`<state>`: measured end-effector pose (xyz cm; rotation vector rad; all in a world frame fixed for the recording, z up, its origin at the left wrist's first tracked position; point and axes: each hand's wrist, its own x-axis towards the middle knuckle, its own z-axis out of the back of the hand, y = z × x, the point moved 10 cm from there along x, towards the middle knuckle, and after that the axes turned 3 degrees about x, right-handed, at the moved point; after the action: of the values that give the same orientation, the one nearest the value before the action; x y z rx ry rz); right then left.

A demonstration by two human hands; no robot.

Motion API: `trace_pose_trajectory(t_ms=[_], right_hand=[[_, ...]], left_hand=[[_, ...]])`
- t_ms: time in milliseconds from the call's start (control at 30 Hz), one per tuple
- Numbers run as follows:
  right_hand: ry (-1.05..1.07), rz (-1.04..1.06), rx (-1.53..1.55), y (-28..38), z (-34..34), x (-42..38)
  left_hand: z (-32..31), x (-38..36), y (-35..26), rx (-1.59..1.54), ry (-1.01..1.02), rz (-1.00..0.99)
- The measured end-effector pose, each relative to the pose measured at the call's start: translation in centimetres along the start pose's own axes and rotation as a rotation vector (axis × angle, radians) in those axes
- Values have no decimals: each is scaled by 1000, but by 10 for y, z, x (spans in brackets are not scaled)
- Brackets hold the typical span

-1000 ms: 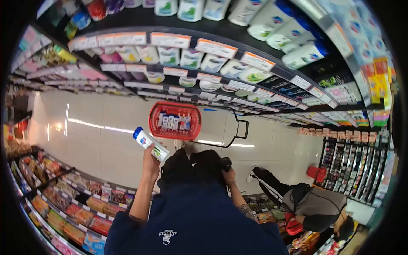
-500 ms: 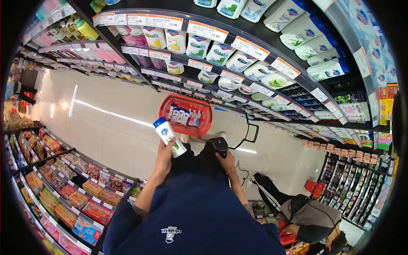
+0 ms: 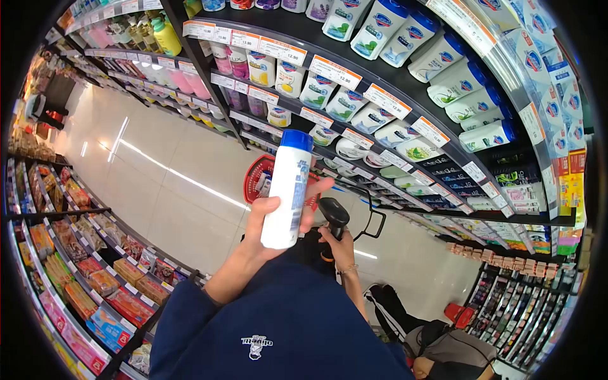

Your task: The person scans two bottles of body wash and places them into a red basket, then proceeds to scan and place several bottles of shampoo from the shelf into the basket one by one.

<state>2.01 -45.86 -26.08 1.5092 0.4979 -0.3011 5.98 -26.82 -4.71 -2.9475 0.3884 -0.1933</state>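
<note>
A white body wash bottle (image 3: pixel 282 202) with a blue cap stands nearly upright in front of my chest. My left hand (image 3: pixel 253 237) is closed around it, thumb on one side and fingers on the other. Its printed back label and barcode face me. Lower and to the right, my right hand (image 3: pixel 342 251) grips a black barcode scanner (image 3: pixel 334 214) by the handle. Behind the bottle, a red shopping basket (image 3: pixel 252 175) is partly hidden, with some bottles showing inside.
Shelves ahead hold rows of white body wash bottles (image 3: pixel 378 28) above price tags (image 3: pixel 335 71). Packaged snacks (image 3: pixel 130 304) fill the shelving at lower left. Another person (image 3: pixel 443 339) is close by at lower right, near a cosmetics rack (image 3: pixel 525 310).
My left hand has raised the body wash bottle closer and turned its back label towards me. The scanner has come up and tilted in my right hand. The view has shifted slightly.
</note>
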Motion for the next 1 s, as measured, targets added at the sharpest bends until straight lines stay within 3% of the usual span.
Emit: trace_pose_trajectory(t_ms=[100,233,300,367,500,700,800,900,1000], right_hand=[[43,-18,329,32,-7,-15],[101,-90,461,78,-9,-42],[201,20,566,114,-6,-60],[271,144,417,147,0,-83],[501,138,518,170,0,-131],[381,36,92,139,-1,-155],[468,52,30,148,-19,-154],[495,221,-144,179,-36,-157],[574,192,-162,176,-44,-159]], left_hand=[[-23,-1,10,-250,-53,25],[-33,-5,15,-116,-33,113],[-36,-4,15,-82,-57,123],[-37,-4,16,-98,-79,139],[-35,-1,20,-40,-73,166],[-36,-4,30,71,-60,249],[-33,-4,30,67,-98,250],[-32,-6,29,68,-116,259],[-32,-11,31,101,-118,280]])
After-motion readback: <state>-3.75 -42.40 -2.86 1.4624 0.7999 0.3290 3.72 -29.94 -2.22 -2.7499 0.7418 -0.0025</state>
